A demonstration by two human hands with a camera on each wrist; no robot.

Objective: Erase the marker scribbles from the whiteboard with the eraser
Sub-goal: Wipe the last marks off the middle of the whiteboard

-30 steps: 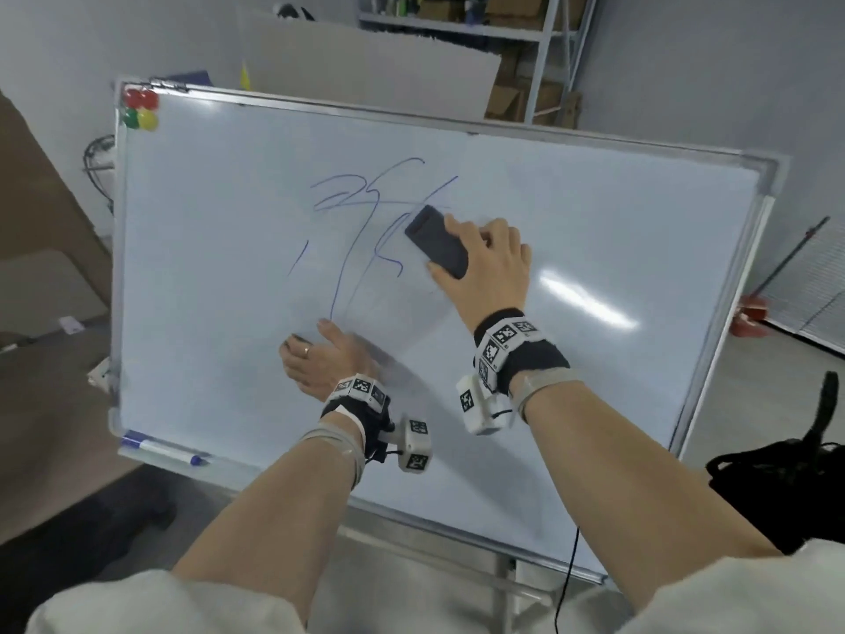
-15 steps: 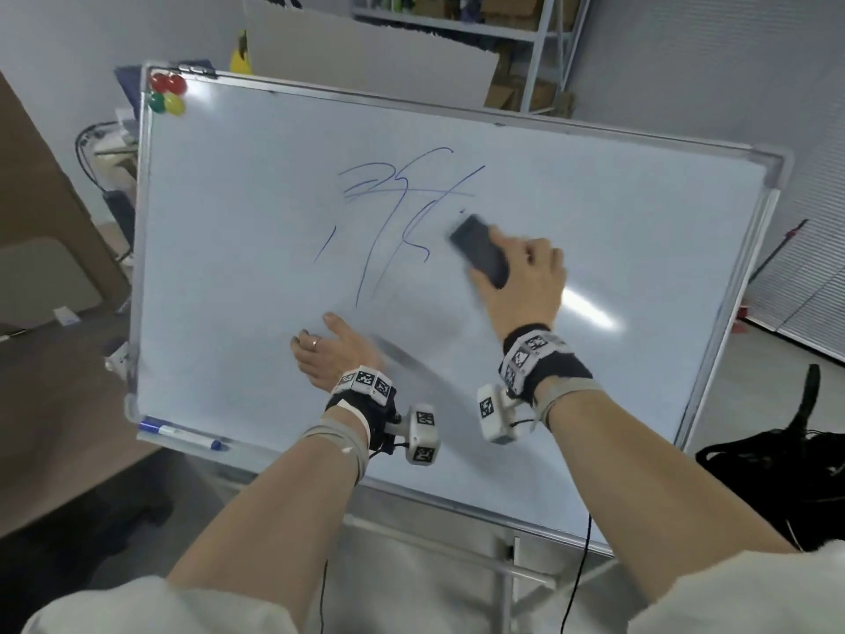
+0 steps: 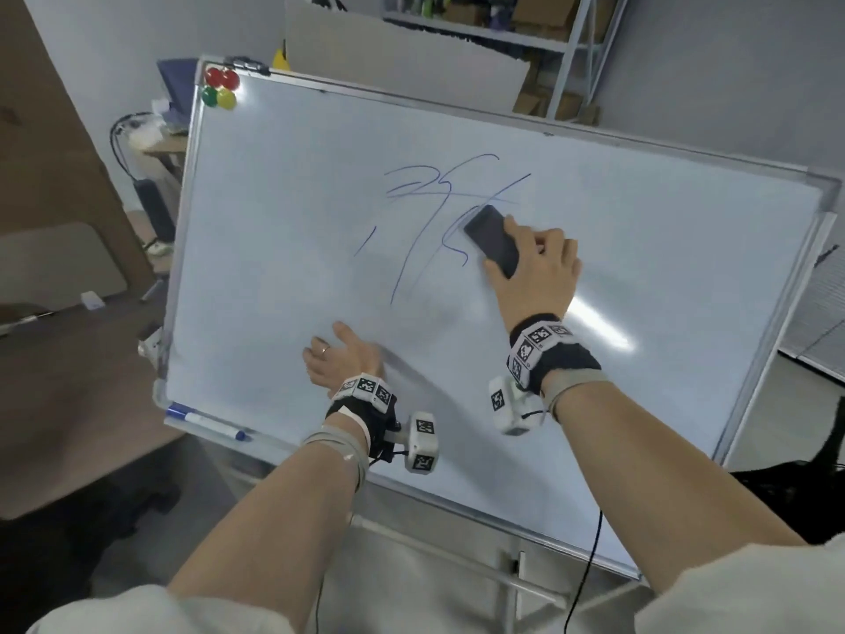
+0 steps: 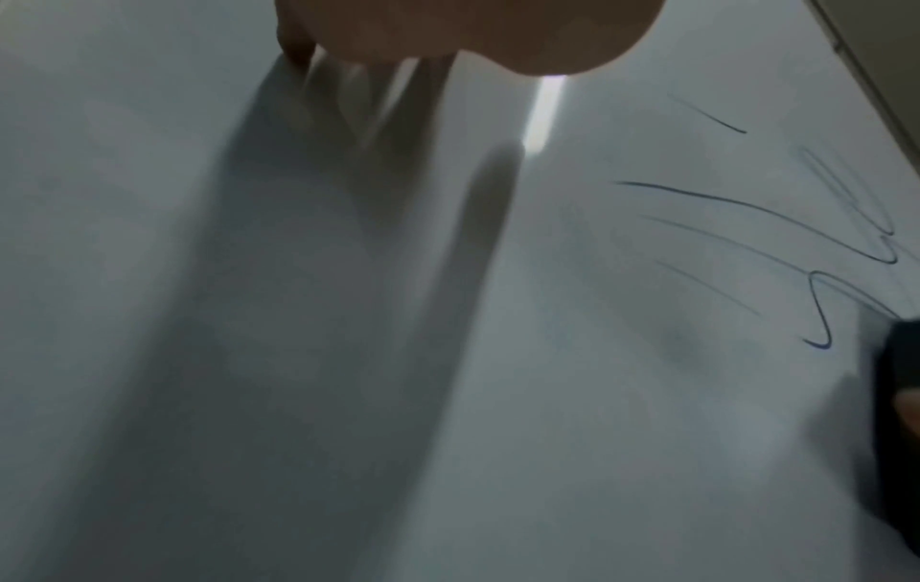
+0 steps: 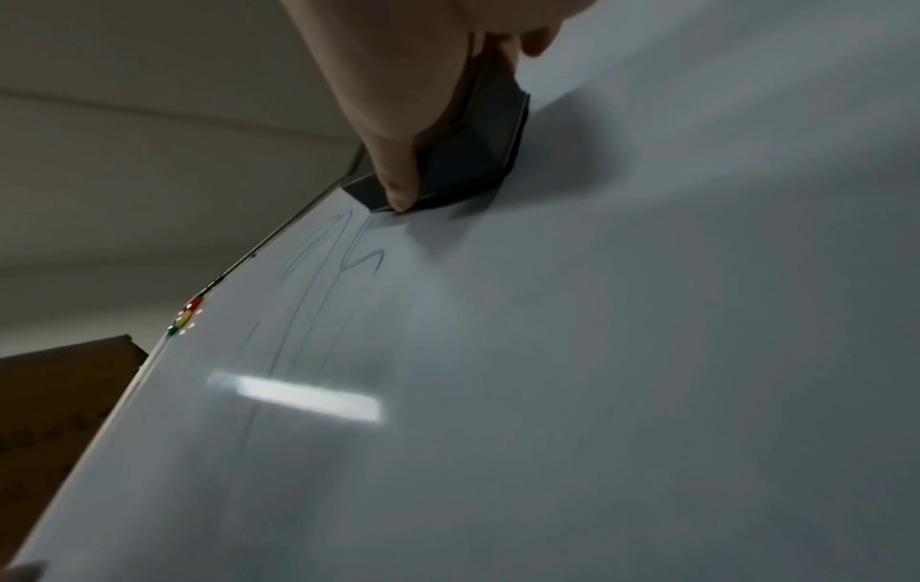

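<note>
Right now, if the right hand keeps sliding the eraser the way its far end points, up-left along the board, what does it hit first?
Probably the blue scribbles: the eraser in the right hand already sits at their right edge on the whiteboard. Nothing else lies in that line.

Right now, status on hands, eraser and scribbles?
Right hand grips eraser flat on whiteboard. Left hand braces board. Blue scribbles mostly remain. Nothing blocking.
</note>
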